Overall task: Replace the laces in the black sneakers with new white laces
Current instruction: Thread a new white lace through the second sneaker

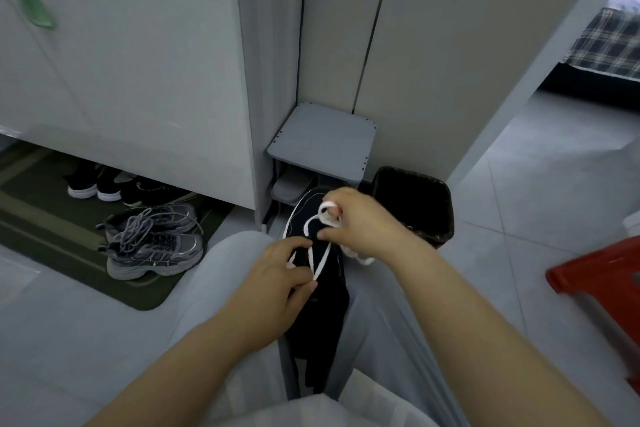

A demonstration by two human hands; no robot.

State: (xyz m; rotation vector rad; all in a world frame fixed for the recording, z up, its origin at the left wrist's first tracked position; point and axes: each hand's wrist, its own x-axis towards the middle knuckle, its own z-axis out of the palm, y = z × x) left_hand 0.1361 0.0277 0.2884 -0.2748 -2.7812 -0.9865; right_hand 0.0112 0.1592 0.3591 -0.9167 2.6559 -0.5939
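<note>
A black sneaker (323, 291) lies between my knees, toe pointing away, its white sole edge showing at the far end. A new white lace (320, 262) crosses its upper in a V. My left hand (277, 284) pinches one end of the lace near the sneaker's middle. My right hand (360, 218) grips a bunched loop of the same lace above the toe, and more of the lace hangs below that hand. The second black sneaker cannot be picked out.
A black bin (415, 201) stands just beyond my right hand, beside a small grey shoe rack (322, 146). Grey running shoes (152, 239) and dark shoes (104, 184) sit on a green mat at the left. A red stool (602, 277) is at the right.
</note>
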